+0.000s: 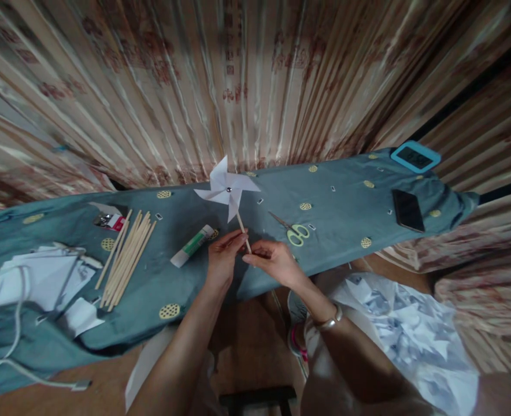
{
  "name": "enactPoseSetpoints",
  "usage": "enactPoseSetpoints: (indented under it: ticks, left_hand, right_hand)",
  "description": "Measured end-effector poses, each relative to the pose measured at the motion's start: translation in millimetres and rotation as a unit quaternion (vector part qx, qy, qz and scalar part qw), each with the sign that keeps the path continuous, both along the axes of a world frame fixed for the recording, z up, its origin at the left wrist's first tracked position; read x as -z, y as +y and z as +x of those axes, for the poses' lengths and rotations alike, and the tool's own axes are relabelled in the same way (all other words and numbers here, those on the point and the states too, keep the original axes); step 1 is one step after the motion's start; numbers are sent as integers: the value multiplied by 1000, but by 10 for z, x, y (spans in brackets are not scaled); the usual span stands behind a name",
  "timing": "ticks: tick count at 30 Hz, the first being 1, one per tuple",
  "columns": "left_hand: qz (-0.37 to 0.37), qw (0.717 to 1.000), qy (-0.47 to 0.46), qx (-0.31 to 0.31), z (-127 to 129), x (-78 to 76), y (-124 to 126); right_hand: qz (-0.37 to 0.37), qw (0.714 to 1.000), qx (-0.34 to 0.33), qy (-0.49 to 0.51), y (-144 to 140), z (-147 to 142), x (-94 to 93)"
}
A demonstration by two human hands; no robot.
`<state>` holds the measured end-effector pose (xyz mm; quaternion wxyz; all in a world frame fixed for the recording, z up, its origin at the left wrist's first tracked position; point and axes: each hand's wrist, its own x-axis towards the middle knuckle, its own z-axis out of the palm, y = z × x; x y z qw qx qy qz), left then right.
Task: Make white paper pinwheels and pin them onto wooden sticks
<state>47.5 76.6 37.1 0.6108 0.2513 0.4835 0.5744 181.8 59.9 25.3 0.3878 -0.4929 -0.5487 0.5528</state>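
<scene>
While pinching the stick (240, 222) between closed fingers (236, 238) of left hand (221, 257) and right hand (279, 263), held the paper pinwheel (228, 192) over the tablecloth (288, 188), likely risking bent blades (245, 183) through any slip or careless twist.

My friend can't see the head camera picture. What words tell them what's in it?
A person's left hand and right hand hold a white paper pinwheel by its wooden stick above a blue-green tablecloth. Green-handled scissors lie to the right, a glue stick and several loose wooden sticks to the left.
</scene>
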Motion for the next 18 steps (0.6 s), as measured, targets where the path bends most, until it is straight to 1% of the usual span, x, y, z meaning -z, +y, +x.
enactPoseSetpoints:
  ticks: [2,5,8,11,13,14,15,16,18]
  left_hand:
    - [1,1000,9,-10,-36,-12,-1]
    - [5,1000,11,-20,-93,-27,-13]
    - [9,1000,1,-10,-139,-67,-42]
    - [3,1000,-10,6,-167,-121,-77]
    - [0,1000,-6,11,-177,-145,-99]
    - [-1,1000,-1,13,-180,-150,-110]
    - [0,1000,2,16,-181,-150,-120]
    - [0,1000,5,21,-182,-145,-130]
    - [1,1000,6,28,-181,-127,-149]
  right_hand:
    - [12,1000,-4,-27,-25,-41,40]
    - [26,999,-1,-37,-45,-90,77]
    - [38,998,14,-43,-55,-111,80]
    - [55,995,45,-65,-14,-57,47]
    - [65,990,64,-108,69,54,2]
    - [72,984,71,-145,130,137,-29]
    - [81,970,82,-216,202,239,-65]
    - [82,944,85,-307,284,357,-106]
    - [70,911,105,-393,464,632,-191]
